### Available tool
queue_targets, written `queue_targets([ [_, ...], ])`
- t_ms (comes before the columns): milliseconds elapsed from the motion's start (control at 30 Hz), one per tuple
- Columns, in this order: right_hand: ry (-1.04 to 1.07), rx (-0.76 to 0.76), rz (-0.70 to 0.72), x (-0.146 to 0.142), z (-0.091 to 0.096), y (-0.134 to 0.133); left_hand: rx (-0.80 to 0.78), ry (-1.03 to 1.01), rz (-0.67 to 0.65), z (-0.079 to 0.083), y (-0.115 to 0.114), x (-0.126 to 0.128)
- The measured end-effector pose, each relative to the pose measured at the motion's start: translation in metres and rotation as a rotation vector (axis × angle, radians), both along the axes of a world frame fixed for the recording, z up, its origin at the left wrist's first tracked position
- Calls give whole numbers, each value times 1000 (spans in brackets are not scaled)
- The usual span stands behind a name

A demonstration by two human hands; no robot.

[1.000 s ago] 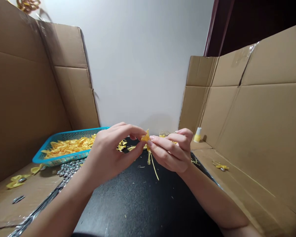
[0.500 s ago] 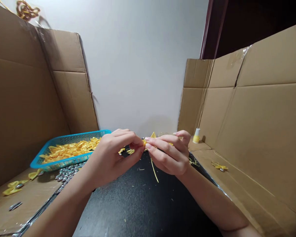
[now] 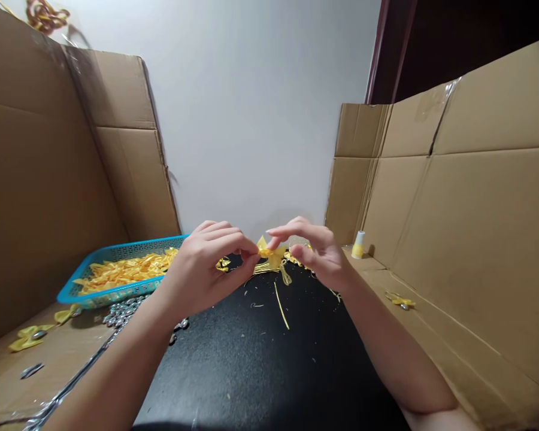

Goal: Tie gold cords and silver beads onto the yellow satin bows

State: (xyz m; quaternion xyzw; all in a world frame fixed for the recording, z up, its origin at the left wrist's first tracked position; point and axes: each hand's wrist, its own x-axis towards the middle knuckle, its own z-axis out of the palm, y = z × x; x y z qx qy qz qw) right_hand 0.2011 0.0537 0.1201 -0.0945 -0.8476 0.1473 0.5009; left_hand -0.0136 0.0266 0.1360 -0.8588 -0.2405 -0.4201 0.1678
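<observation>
My left hand [image 3: 206,269] pinches a small yellow ribbon bow [image 3: 272,256] between thumb and fingers, held just above the black tabletop [image 3: 260,365]. My right hand [image 3: 317,251] meets it from the right, its fingertips on the same bow and a thin yellow strand hanging under it. A loose yellow strand [image 3: 281,306] lies on the black surface below the hands.
A blue basket [image 3: 112,272] of yellow ribbon pieces sits at the left, with silver metal clips [image 3: 123,311] in front of it. Finished yellow bows [image 3: 29,338] lie on the left cardboard, another bow [image 3: 399,300] on the right. A small yellow thread spool [image 3: 359,244] stands at the back right. Cardboard walls [image 3: 476,197] flank both sides.
My right hand has opened its curl and lifted, now touching the bow from above-right. The bow shows more fully between the fingertips. The left hand has stayed almost in place.
</observation>
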Motion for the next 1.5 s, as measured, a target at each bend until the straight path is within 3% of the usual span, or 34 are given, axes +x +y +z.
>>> queue_targets([
  [100, -35, -117, -3, 0, 2, 0, 12, 62, -15, 0, 3, 0],
  [333, -89, 179, -171, -6, 4, -6, 23, 117, -21, 3, 4, 0],
  [500, -247, 70, -265, -7, 2, -11, -38, 177, -45, 2, 6, 0],
  [600, -371, 31, -187, -11, -2, -5, -108, 208, -87, 1, 7, 0],
  [733, -310, 10, -43, -14, -5, 0, -185, 195, -122, 1, 7, -1],
  [1000, -370, 50, -81, -13, -4, -4, -251, 171, -127, 2, 9, -2],
  [1200, -104, -137, 87, -7, -8, 11, -310, 149, -224, 3, 14, -9],
  [1333, 112, -171, 70, 1, -9, 21, -278, 91, -240, 4, 17, -12],
  [1500, 184, -202, 78, -2, -10, 23, -175, 45, -221, 3, 19, -11],
])
